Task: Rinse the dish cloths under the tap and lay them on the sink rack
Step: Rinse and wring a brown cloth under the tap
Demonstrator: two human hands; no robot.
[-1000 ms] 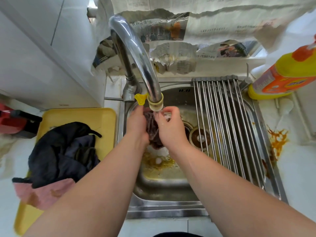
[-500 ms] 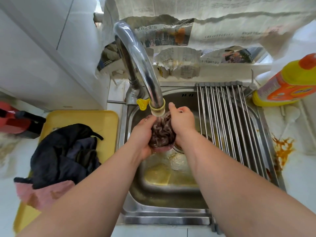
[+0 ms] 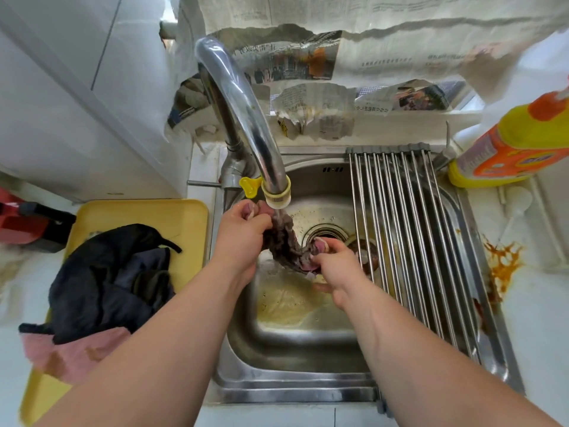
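Gripping opposite ends of the dish cloth (image 3: 284, 241), the left hand (image 3: 243, 231) and right hand (image 3: 338, 268) are holding it beneath the tap (image 3: 243, 109), over the sink's (image 3: 292, 386) back left corner, beside the rack (image 3: 400, 226).

Both bare forearms reached forward and converged. The left hand (image 3: 243, 232) was higher and farther out, its fingers curled round one end of the cloth (image 3: 284, 241); the right hand (image 3: 337, 268), lower and nearer, gripped the other end

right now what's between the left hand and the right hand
In the head view, a dark dish cloth stretches between the left hand and right hand, gripped at each end, just under the tap spout.
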